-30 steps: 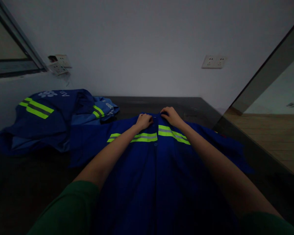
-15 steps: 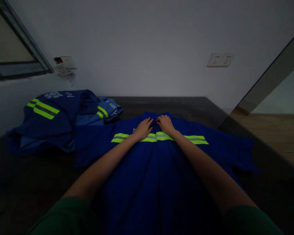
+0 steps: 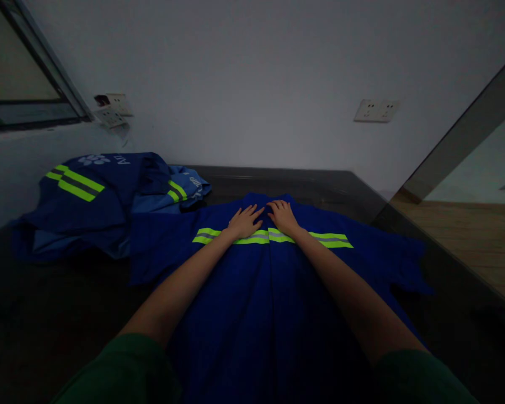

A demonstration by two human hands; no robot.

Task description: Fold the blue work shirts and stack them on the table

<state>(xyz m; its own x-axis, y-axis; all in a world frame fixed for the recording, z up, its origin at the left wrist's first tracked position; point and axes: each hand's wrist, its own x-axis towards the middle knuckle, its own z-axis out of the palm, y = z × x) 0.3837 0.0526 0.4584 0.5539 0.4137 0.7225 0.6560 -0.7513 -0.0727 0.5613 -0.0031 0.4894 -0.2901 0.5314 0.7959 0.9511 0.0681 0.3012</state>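
Observation:
A blue work jacket (image 3: 235, 292) with a yellow-green and grey reflective band across its chest lies spread front side up, collar away from me and both sleeves out to the sides. On its left chest area, just above the band, my left hand (image 3: 244, 222) rests flat with fingers spread. My right hand (image 3: 283, 216) lies on the other side of the front opening near the collar, its fingers slightly bent and apart. Both palms face down on the cloth, and neither hand appears to grip it. Dim light hides the jacket's lower part.
The jacket lies on a dark table (image 3: 320, 180) against a grey wall. To the left sits a heap of blue work clothes (image 3: 96, 207) with reflective strips. Wall sockets (image 3: 376, 110) are at right, with more sockets (image 3: 116, 105) at left beside a window (image 3: 23, 67).
My left hand has spread its fingers more and shifted slightly left and down. The right hand stays by the collar with its fingers a little more spread. The camera view has shifted slightly.

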